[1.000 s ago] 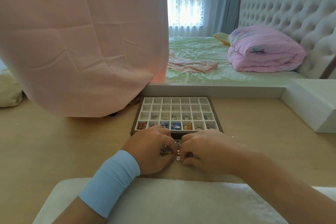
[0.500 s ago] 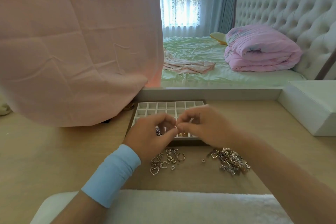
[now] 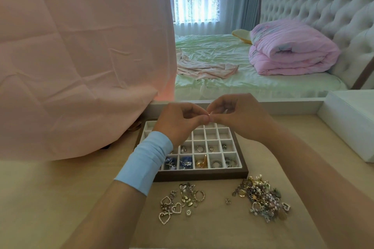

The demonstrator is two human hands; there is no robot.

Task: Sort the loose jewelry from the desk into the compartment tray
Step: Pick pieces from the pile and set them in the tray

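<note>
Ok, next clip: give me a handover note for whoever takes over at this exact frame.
Hands: left hand and right hand both pinch one small gold piece between fingertips, above the compartment tray.
Done: the tray's two nearest rows hold pieces; the farther compartments in view look empty.
Left: place the held piece, then sort the heart-charm pile, the lone small piece and the bigger tangled pile, on the desk before the tray.
</note>
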